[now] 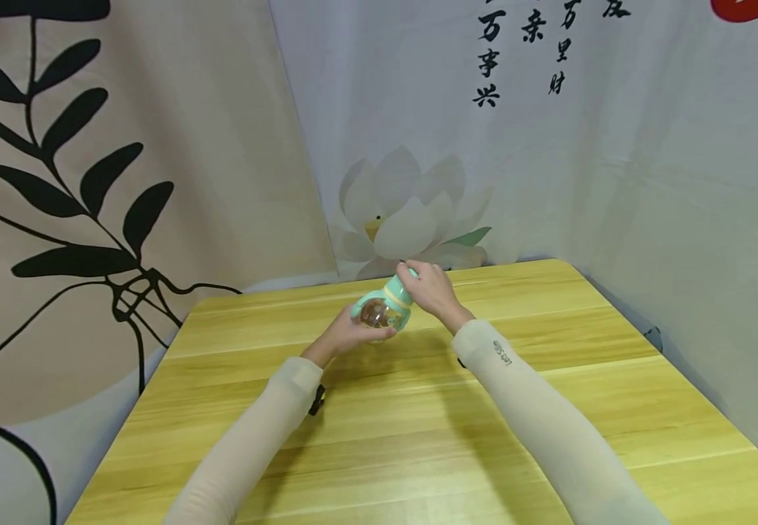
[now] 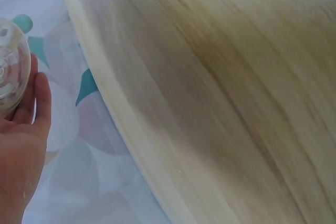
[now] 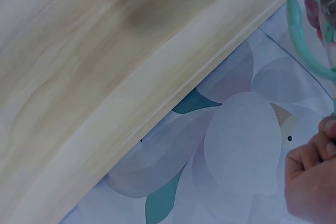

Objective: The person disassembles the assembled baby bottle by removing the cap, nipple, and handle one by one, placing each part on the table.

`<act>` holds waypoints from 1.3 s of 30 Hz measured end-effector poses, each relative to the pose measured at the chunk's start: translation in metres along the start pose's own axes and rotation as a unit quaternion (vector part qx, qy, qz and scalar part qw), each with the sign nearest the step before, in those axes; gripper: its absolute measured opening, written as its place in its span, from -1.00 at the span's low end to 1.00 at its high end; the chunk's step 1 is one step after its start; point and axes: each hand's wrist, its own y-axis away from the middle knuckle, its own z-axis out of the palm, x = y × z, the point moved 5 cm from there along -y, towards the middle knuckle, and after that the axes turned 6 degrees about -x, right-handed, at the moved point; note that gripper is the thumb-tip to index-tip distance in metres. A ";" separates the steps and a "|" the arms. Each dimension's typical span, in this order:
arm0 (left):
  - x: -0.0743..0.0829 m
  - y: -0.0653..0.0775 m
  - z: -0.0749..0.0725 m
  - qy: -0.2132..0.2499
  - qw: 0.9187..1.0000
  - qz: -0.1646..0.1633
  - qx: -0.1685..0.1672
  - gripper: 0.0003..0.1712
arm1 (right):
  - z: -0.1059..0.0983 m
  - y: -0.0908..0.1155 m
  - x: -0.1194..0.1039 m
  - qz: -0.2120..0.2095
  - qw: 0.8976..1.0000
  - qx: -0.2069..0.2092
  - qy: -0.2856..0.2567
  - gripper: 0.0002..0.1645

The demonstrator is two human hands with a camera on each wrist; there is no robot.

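Observation:
A clear-bodied sippy cup (image 1: 376,313) with a mint-green top and side handles is held tilted above the far part of the table. My left hand (image 1: 344,334) grips its rounded body from the left and below. At the upper end, my right hand (image 1: 432,293) has its fingers curled round the green top, partly hiding it. In the left wrist view the clear base of the cup (image 2: 11,69) rests against the left fingers (image 2: 43,98). The right wrist view catches one curved green handle (image 3: 298,40) above the right hand (image 3: 315,174).
Under both arms lies a wood-grain table (image 1: 379,430). Behind its far edge hangs a pale cloth backdrop (image 1: 549,168) with a printed lotus, dark leaves and black characters. Long pale sleeves (image 1: 536,415) cover both forearms.

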 end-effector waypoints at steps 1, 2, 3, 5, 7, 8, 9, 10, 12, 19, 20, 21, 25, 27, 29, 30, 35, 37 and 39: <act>0.000 0.000 0.000 0.000 1.000 0.001 0.001 -0.51 | 0.000 0.000 0.000 -0.003 1.000 0.000 -0.003 -0.44; 0.001 0.000 0.000 0.000 1.000 0.001 0.001 -0.52 | 0.000 -0.001 0.000 -0.005 1.000 0.000 -0.006 -0.45; 0.001 0.001 -0.001 0.001 1.000 0.002 0.002 -0.52 | 0.000 -0.001 0.000 -0.005 1.000 -0.002 -0.009 -0.46; 0.000 0.001 -0.001 0.001 1.000 0.002 0.003 -0.53 | 0.000 -0.001 0.000 -0.005 1.000 -0.006 -0.015 -0.47; 0.000 0.002 -0.001 0.002 1.000 0.004 0.002 -0.53 | -0.001 0.000 0.001 -0.004 1.000 -0.012 -0.021 -0.48; 0.000 0.002 -0.001 0.003 1.000 0.004 0.001 -0.53 | -0.001 0.000 0.001 -0.004 1.000 -0.016 -0.023 -0.47; -0.001 0.002 -0.001 0.002 1.000 0.006 0.000 -0.53 | -0.001 0.001 0.001 -0.005 0.999 -0.020 -0.026 -0.47; -0.001 0.003 0.000 0.003 1.000 0.005 -0.001 -0.53 | -0.001 0.001 0.002 -0.006 0.999 -0.024 -0.029 -0.47; -0.002 0.004 0.001 0.006 1.000 0.004 -0.002 -0.52 | -0.001 0.003 0.003 -0.009 0.999 -0.032 -0.037 -0.47; -0.003 0.004 0.004 0.014 1.000 0.010 -0.007 -0.54 | -0.001 0.005 0.007 -0.017 0.997 -0.046 -0.055 -0.44; -0.003 0.004 0.004 0.015 1.000 0.014 -0.008 -0.55 | -0.001 0.005 0.008 -0.018 0.997 -0.048 -0.061 -0.43; -0.003 0.003 0.004 0.019 1.000 0.017 -0.007 -0.54 | -0.002 0.004 0.009 -0.017 0.996 -0.045 -0.076 -0.43; 0.000 0.004 0.005 0.027 0.999 0.030 -0.008 -0.53 | -0.005 0.003 0.011 -0.008 0.992 -0.047 -0.114 -0.43; 0.001 0.005 0.005 0.029 0.999 0.031 -0.005 -0.53 | -0.006 0.003 0.011 -0.006 0.992 -0.042 -0.122 -0.45; 0.002 0.006 0.003 0.028 0.999 0.033 0.000 -0.54 | -0.007 0.002 0.011 -0.006 0.993 -0.043 -0.112 -0.44; 0.002 0.006 0.001 0.027 0.999 0.033 0.003 -0.54 | -0.008 0.001 0.012 -0.008 0.994 -0.038 -0.107 -0.43; -0.001 0.008 -0.006 0.021 0.999 0.025 0.011 -0.54 | -0.018 -0.002 0.016 -0.005 0.994 -0.011 -0.109 -0.41; -0.003 0.009 -0.008 0.023 0.999 0.019 0.013 -0.53 | -0.023 -0.003 0.019 -0.001 0.993 0.000 -0.117 -0.42; -0.004 0.010 -0.010 0.026 0.999 0.015 0.015 -0.51 | -0.027 -0.004 0.023 0.004 0.992 0.009 -0.125 -0.44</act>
